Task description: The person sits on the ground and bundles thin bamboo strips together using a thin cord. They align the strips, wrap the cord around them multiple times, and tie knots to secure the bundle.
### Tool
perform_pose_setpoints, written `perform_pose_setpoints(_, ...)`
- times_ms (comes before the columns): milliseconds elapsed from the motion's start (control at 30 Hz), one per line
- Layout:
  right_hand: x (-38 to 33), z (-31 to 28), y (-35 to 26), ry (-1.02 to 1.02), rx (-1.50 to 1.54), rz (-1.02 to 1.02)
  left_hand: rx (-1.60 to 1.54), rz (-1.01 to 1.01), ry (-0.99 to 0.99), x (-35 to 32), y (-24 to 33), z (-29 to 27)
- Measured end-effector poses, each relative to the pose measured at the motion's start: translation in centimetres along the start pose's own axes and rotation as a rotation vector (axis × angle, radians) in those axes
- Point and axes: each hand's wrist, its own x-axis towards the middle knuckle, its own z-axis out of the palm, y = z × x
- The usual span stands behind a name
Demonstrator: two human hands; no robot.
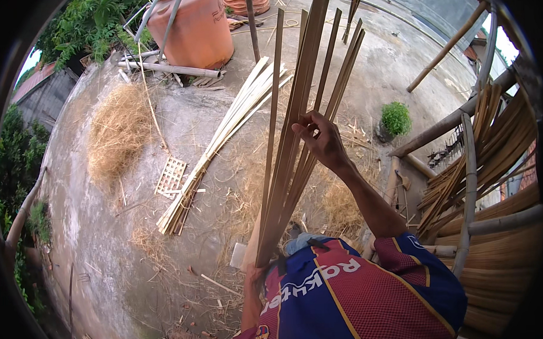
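A fanned bundle of long, flat bamboo strips (293,118) rises in front of me, its upper ends spread apart. Around its lower end is my left hand (255,270), closed on the strips, with most of its fingers hidden. My right hand (322,142) is up at the middle of the bundle, thumb and fingertips closed on the edge of a bamboo strip. Beyond, to the left, a tied bundle of paler bamboo strips (214,150) lies on the ground. Beside it is a small woven lattice piece (172,175).
A heap of fine shavings (119,130) lies at left. Behind stands a large orange tank (192,32) with poles next to it. At right are a potted plant (395,118), a bamboo pole frame (470,180) and stacked brown strips (489,144). Loose shavings litter the concrete.
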Motion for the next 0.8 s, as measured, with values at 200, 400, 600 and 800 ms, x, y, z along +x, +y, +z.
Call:
perform_pose_setpoints(200, 0.5, -0.1, 1.0, 0.134, 0.030, -0.049, 0.059, 0.009, 0.016, 0.7, -0.9, 0.2)
perform_pose_setpoints(400, 3.8, -4.2, -2.1, 0.329, -0.174, -0.262, 0.128, -0.006, 0.057, 0.9, -1.9, 0.7)
perform_pose_setpoints(600, 7.8, -6.4, -1.8, -0.045, -0.551, -0.606, 0.088, -0.009, 0.069, 1.1, -2.3, 1.4)
perform_pose_setpoints(800, 9.0, -6.6, 0.3, 0.119, -0.126, -0.397, 0.278, 0.114, 0.188, 0.9, -2.1, 2.5)
